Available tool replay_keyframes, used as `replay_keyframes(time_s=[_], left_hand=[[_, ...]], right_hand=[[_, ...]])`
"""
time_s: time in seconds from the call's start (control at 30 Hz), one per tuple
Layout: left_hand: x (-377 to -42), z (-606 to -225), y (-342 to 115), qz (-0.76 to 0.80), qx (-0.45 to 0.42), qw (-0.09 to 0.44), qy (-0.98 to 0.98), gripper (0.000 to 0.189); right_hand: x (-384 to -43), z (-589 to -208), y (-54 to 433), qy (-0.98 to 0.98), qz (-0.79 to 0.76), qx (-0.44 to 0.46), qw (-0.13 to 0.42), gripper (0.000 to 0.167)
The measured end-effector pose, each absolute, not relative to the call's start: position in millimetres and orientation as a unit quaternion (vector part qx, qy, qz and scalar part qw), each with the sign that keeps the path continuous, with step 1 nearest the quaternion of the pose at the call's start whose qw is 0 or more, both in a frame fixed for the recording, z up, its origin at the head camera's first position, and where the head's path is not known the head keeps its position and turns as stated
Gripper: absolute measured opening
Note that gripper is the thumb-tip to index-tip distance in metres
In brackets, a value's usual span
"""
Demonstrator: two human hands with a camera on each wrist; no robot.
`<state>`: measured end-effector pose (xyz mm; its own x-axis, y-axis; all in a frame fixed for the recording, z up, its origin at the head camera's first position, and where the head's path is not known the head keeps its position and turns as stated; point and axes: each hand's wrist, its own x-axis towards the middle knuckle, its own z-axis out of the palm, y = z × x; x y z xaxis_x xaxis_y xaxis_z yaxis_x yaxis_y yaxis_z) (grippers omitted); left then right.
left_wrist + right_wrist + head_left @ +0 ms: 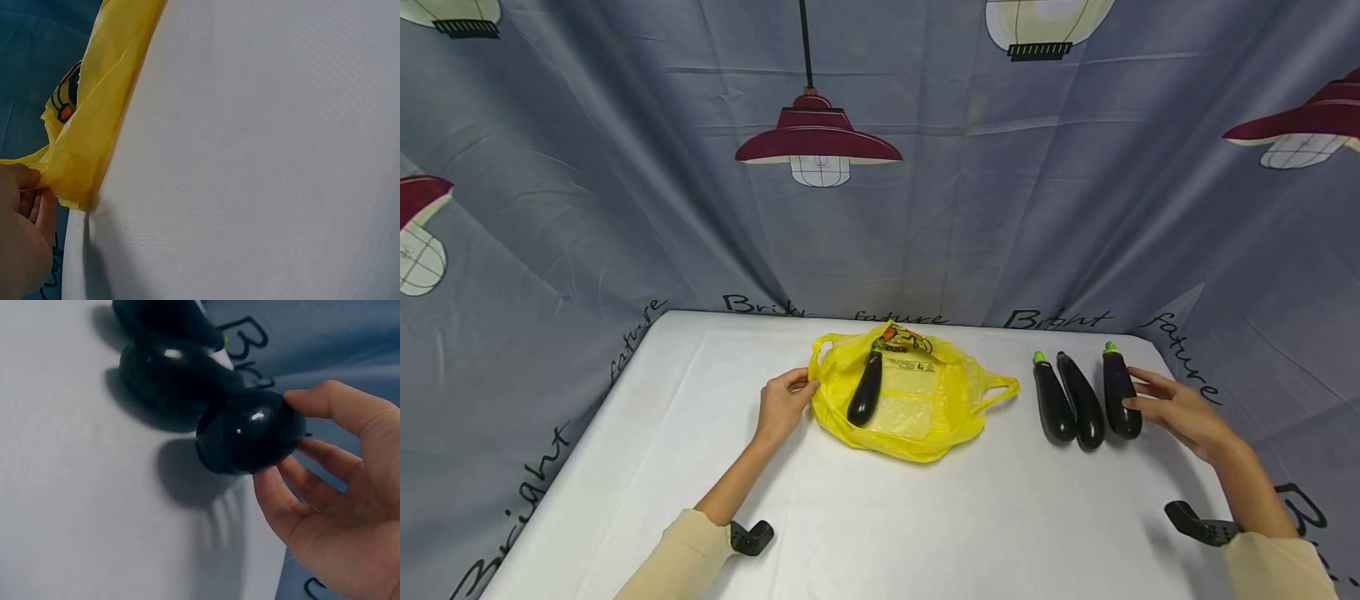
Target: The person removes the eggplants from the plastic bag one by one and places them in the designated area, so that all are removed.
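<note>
A yellow plastic bag (955,400) lies spread on the table, and my left hand (784,407) pinches its left edge between thumb and fingers. In the left wrist view the bag's rim (103,119) is drawn up at the pinch. Within the bag's opening lies a dark eggplant (867,390), stem end away from me. On the right, my right hand (1183,412) holds another eggplant (1122,396) by its side, thumb opposite the fingers. The right wrist view shows this eggplant (250,434) off the cloth, its shadow apart from it.
Two more eggplants lie side by side to the left of the held one, a green-stemmed one (1054,400) and a dark-stemmed one (1082,404). The white-covered table (925,533) ends at a grey-blue curtain (910,233) printed with lamps and lettering.
</note>
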<state>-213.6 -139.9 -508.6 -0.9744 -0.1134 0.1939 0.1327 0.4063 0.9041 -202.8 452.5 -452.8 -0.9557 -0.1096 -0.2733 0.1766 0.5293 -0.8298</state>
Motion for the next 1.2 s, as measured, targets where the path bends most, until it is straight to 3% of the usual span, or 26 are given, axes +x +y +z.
replay_keyframes(time_s=[0.73,1.2], left_hand=[[-215,-509,-140,-0.543,-0.009,0.113,-0.832,0.026],[-212,-507,-140,-0.552,0.001,0.105,-0.827,0.025]], right_hand=[[-215,-481,457,0.846,-0.511,0.015,0.154,0.073],[-216,-486,456,0.853,-0.497,0.036,0.156,0.075]])
